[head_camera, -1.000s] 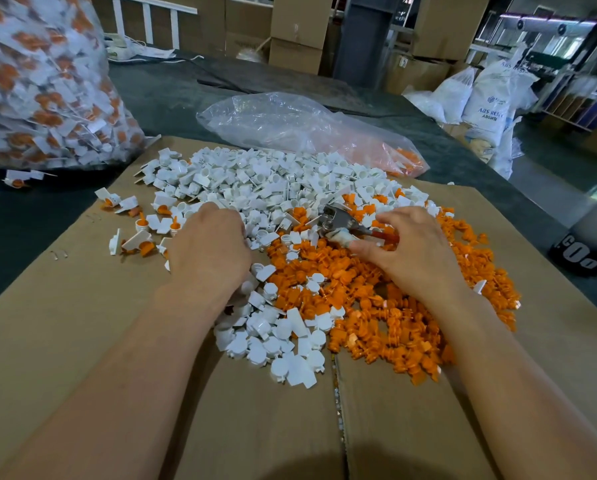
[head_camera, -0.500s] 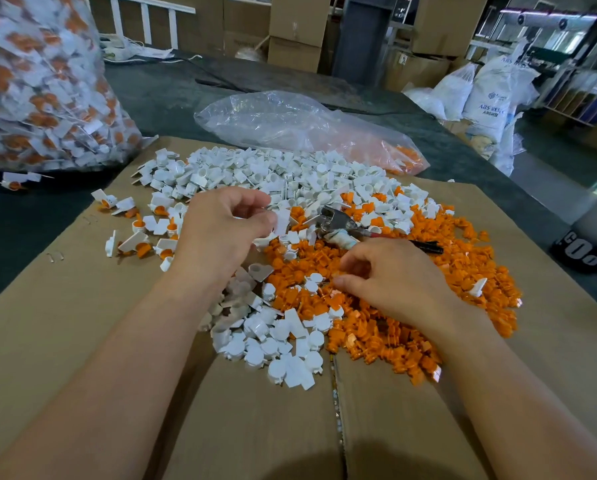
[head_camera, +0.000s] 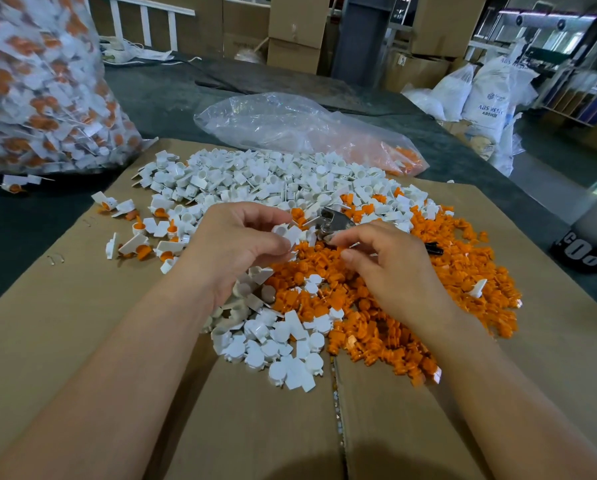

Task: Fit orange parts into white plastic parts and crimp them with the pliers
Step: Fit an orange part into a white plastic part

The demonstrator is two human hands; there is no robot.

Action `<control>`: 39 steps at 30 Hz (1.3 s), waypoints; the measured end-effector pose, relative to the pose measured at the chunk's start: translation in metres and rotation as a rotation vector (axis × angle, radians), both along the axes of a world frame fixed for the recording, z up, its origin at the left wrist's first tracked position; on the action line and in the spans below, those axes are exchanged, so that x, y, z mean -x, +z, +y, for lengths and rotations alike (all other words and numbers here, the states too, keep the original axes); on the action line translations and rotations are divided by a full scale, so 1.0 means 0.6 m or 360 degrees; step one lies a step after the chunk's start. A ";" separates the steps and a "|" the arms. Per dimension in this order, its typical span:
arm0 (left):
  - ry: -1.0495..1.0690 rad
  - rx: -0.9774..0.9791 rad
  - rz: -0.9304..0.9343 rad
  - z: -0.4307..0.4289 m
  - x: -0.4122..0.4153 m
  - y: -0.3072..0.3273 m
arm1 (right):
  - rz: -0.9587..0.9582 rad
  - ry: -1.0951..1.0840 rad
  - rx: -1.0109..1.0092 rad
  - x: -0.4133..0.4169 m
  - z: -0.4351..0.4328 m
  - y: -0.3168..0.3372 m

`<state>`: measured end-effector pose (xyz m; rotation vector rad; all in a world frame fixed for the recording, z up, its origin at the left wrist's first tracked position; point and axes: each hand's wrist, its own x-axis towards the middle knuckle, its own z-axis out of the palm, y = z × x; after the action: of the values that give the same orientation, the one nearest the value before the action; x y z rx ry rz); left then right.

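A: What's laid out, biggest first?

B: A cardboard sheet [head_camera: 65, 341] covers the near table. Far left stands a full bag [head_camera: 40, 91] of white-and-orange pieces. On the cardboard, a white pile [head_camera: 262, 181] spreads from far to near-middle, and an orange pile [head_camera: 463, 271] lies to its right.

A: And the hands?

B: The left hand [head_camera: 231, 251] is raised over the middle of the piles, thumb and fingertips clamped on one white part [head_camera: 286, 233]. The right hand [head_camera: 394, 268] is just beside it, with the fingers curled and the tips drawn close. I cannot tell whether they pinch an orange part or nothing.

A: The pliers?

B: The pliers [head_camera: 335, 220] lie on the piles just beyond both hands, and nobody grips them.

A: So which step?

B: It looks like fitting, with the crimp not yet begun. The next move likely calls for an orange part pushed squarely into the white one's opening. Then the right hand should take up the pliers while the left keeps the pair steady.
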<state>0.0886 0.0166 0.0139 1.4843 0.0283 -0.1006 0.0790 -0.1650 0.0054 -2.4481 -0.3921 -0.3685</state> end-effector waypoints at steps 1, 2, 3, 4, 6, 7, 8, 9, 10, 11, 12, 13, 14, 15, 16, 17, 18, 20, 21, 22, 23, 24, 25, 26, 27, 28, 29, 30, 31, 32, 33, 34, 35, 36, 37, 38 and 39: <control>-0.0007 -0.0026 -0.0004 0.000 0.001 -0.001 | -0.0023 0.0014 -0.0011 0.001 0.002 0.000; -0.0012 -0.0057 -0.0011 -0.001 0.001 -0.001 | -0.0029 0.0028 -0.0041 0.001 0.003 -0.001; -0.0017 -0.0092 -0.0022 -0.001 0.001 -0.002 | -0.0028 0.0041 -0.0075 0.002 0.004 -0.001; -0.0020 -0.0124 -0.0035 -0.002 0.002 -0.002 | -0.0030 0.0049 -0.0097 0.002 0.004 -0.001; -0.0012 -0.0153 -0.0050 -0.004 0.001 -0.002 | -0.0042 0.0057 -0.0113 0.002 0.004 -0.001; 0.0000 -0.0155 -0.0053 -0.005 0.001 -0.002 | -0.0042 0.0052 -0.0130 0.002 0.004 -0.001; 0.0008 -0.0162 -0.0057 -0.007 0.001 -0.001 | -0.0032 0.0047 -0.0167 0.002 0.004 -0.001; 0.0007 -0.0182 -0.0065 -0.008 0.001 -0.002 | -0.0010 0.0052 -0.0225 0.003 0.005 0.000; 0.0000 -0.0214 -0.0072 -0.009 0.002 -0.002 | 0.0016 0.0065 -0.0292 0.003 0.005 0.000; -0.0011 -0.0242 -0.0076 -0.009 0.002 -0.003 | 0.0033 0.0081 -0.0344 0.003 0.006 0.000; -0.0029 -0.0243 -0.0073 -0.010 0.002 -0.004 | 0.0022 0.0098 -0.0360 0.004 0.007 0.000; -0.0057 -0.0198 -0.0056 -0.011 0.002 -0.005 | -0.0017 0.0109 -0.0335 0.005 0.008 -0.001; -0.0085 -0.0117 -0.0022 -0.012 0.002 -0.005 | -0.0070 0.0112 -0.0290 0.005 0.008 -0.001; -0.0105 -0.0033 0.0012 -0.013 0.002 -0.005 | -0.0120 0.0108 -0.0251 0.006 0.007 -0.002; -0.0112 0.0023 0.0030 -0.014 0.002 -0.005 | -0.0152 0.0107 -0.0232 0.006 0.006 -0.002; -0.0108 0.0046 0.0026 -0.014 0.002 -0.005 | -0.0165 0.0104 -0.0230 0.006 0.005 -0.002; -0.0097 0.0048 0.0010 -0.014 0.001 -0.006 | -0.0161 0.0095 -0.0240 0.005 0.006 -0.003; -0.0070 0.0029 -0.0031 -0.013 0.001 -0.006 | -0.0109 0.0057 -0.0331 0.004 0.007 -0.003; -0.0062 0.0000 -0.0065 -0.014 0.001 -0.006 | -0.0085 0.0046 -0.0415 0.004 0.009 -0.002; -0.0052 -0.0054 -0.0113 -0.016 0.002 -0.007 | -0.0095 0.0047 -0.0489 0.005 0.010 -0.002; -0.0034 -0.0131 -0.0172 -0.017 0.003 -0.007 | -0.0131 0.0062 -0.0522 0.007 0.012 0.000; -0.0009 -0.0209 -0.0231 -0.019 0.004 -0.008 | -0.0183 0.0087 -0.0510 0.010 0.015 0.001; 0.0009 -0.0267 -0.0279 -0.020 0.005 -0.010 | -0.0228 0.0109 -0.0479 0.012 0.017 0.003; 0.0016 -0.0309 -0.0311 -0.021 0.005 -0.011 | -0.0259 0.0127 -0.0464 0.013 0.020 0.003; 0.0013 -0.0343 -0.0328 -0.021 0.005 -0.013 | -0.0269 0.0140 -0.0478 0.015 0.023 0.002; 0.0008 -0.0376 -0.0336 -0.022 0.005 -0.013 | -0.0257 0.0149 -0.0517 0.015 0.026 0.001; 0.0008 -0.0401 -0.0338 -0.023 0.004 -0.014 | -0.0230 0.0153 -0.0562 0.016 0.028 0.000; 0.0014 -0.0417 -0.0337 -0.025 0.004 -0.014 | -0.0208 0.0153 -0.0588 0.015 0.029 -0.001; 0.0024 -0.0422 -0.0336 -0.025 0.003 -0.015 | -0.0203 0.0153 -0.0586 0.015 0.031 -0.002; 0.0032 -0.0412 -0.0335 -0.026 0.003 -0.015 | -0.0210 0.0152 -0.0563 0.014 0.031 -0.003; 0.0036 -0.0387 -0.0331 -0.026 0.002 -0.015 | -0.0221 0.0144 -0.0537 0.014 0.032 -0.004; 0.0033 -0.0353 -0.0325 -0.027 0.002 -0.014 | -0.0234 0.0134 -0.0516 0.014 0.032 -0.004; 0.0027 -0.0322 -0.0320 -0.027 0.003 -0.014 | -0.0247 0.0127 -0.0495 0.013 0.032 -0.005; 0.0021 -0.0302 -0.0319 -0.027 0.003 -0.014 | -0.0264 0.0126 -0.0469 0.013 0.032 -0.005; 0.0014 -0.0295 -0.0326 -0.028 0.004 -0.014 | -0.0281 0.0124 -0.0440 0.014 0.033 -0.006; 0.0003 -0.0301 -0.0339 -0.028 0.005 -0.015 | -0.0296 0.0117 -0.0414 0.014 0.033 -0.006; -0.0007 -0.0311 -0.0354 -0.030 0.007 -0.014 | -0.0307 0.0106 -0.0400 0.014 0.033 -0.007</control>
<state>0.0846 -0.0012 0.0053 1.6834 -0.1487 0.0663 0.0708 -0.1451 0.0013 -2.1567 -0.4768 -0.5908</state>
